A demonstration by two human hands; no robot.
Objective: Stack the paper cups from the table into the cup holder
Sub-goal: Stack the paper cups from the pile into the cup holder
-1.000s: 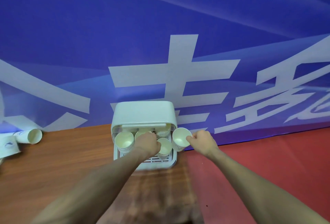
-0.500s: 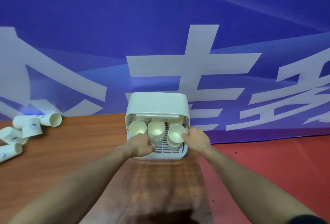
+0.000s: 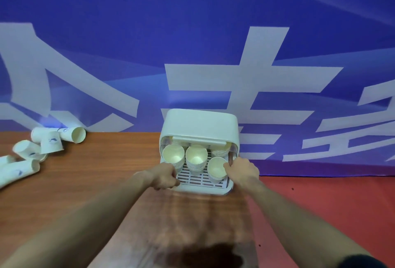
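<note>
The right hand [image 3: 242, 171] pinches the rim of the front-right paper cup stack [image 3: 217, 170] inside the white cup holder [image 3: 199, 124]; the left hand [image 3: 164, 177], fingers curled, grips the holder's front-left corner.

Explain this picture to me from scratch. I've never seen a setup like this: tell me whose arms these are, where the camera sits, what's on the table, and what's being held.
There is no machine here. The two bare arms belong to a person, and the camera sits on that person's head, looking forward and down, so you see the scene as they do.

On the wooden table, against a blue banner, stands a white cup holder with its front open. Several stacks of paper cups sit inside on a slotted tray.

The right hand pinches the rim of the front right cup stack in the holder. The left hand is curled at the holder's front left corner, beside the left cup stack; whether it grips anything cannot be told.

Far left on the table lie loose paper cups, most tipped on their sides, waiting to be stacked.
</note>
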